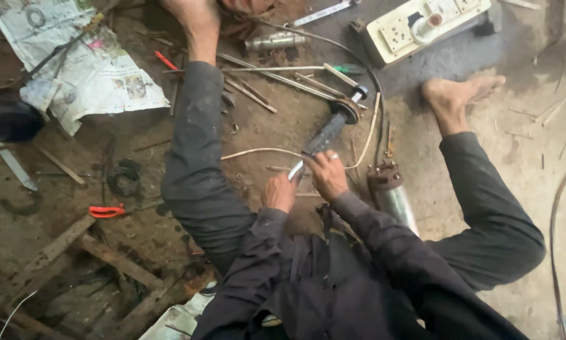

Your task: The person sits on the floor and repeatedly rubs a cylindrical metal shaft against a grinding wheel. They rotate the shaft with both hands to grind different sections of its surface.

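Note:
I sit on a dirt floor with both legs spread out. My left hand [279,192] grips the shiny lower end of a long metal shaft [326,136] that has a dark rusty middle and a round collar near its far tip. My right hand [326,174] closes around the same shaft just above, a ring on one finger. The shaft points up and to the right, away from me. A thin pale cord [258,152] runs across the ground under it.
A steel cylinder with a rusty top [391,194] stands by my right arm. A white socket board [425,25] lies at the top right, with newspaper [75,63] at the top left. Rods, red-handled pliers [107,211] and wooden slats [75,264] litter the floor.

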